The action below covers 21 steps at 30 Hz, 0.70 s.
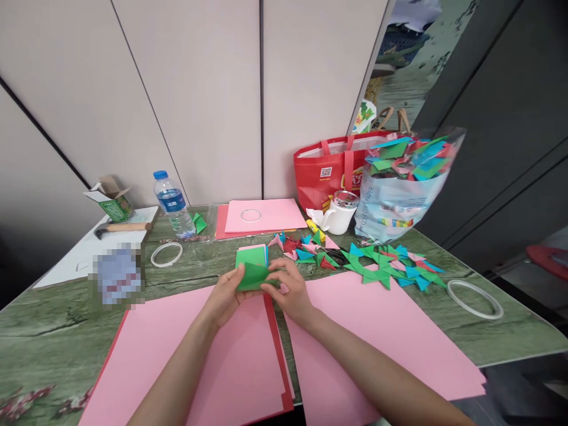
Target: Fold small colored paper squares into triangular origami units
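Observation:
A folded green paper (252, 277) is held between both hands just above the table. My left hand (226, 299) pinches its left edge, fingers closed on it. My right hand (290, 290) grips its right side with thumb and fingers pressed together. Behind the paper lies a small stack of square sheets (252, 254), green on top. Large pink sheets (390, 319) lie under and around my forearms.
Folded paper triangles (377, 266) in green, blue, red and pink lie to the right. A clear bag of more pieces (399, 189), a white mug (339, 216), a red bag (326, 171), a water bottle (173, 204), tape rings (474, 299) and a hammer (122, 226) stand around.

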{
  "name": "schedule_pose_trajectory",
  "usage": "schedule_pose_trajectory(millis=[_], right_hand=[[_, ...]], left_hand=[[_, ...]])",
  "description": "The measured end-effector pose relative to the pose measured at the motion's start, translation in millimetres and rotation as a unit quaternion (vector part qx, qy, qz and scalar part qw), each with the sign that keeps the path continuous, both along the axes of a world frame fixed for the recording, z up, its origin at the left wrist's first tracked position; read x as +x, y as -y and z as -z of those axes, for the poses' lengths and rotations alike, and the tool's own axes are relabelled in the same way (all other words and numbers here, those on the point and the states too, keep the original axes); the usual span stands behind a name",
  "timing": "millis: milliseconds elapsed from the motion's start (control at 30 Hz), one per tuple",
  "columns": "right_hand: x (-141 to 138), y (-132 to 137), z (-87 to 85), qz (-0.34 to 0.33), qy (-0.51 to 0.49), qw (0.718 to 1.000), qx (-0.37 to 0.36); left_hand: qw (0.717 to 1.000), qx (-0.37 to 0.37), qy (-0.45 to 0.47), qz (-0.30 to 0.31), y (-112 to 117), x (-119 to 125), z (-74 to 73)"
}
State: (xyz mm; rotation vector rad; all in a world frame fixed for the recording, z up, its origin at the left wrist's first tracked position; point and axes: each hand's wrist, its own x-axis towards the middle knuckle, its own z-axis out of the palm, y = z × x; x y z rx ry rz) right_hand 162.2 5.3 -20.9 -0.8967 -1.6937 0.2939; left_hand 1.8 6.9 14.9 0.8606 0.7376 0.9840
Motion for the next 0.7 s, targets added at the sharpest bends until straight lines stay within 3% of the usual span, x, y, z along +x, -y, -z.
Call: schedule_pose_trajectory(millis=[100,233,500,700], right_hand=[[1.1,-0.7,0.0,0.014,-0.063,0.993,-0.099],[-0.5,-2.2,5.6,-0.01,-0.113,0.972,-0.205],[-0.9,-0.2,2.9,-0.021,-0.072,0.978,-0.195],[1.1,-2.3,5.2,-0.019,-0.109,0.967,-0.23]], left_hand=[[0.998,0.052,0.029,0.02,3.1,2.8,-2.4],[0.995,0.093,-0.038,0.015,5.2,6.8,-1.0],[0.979,0.088,-0.138,-0.119,2.3,10.4,11.8],[0.988,0.09,-0.086,-0.089,5.4,12.2,11.6]])
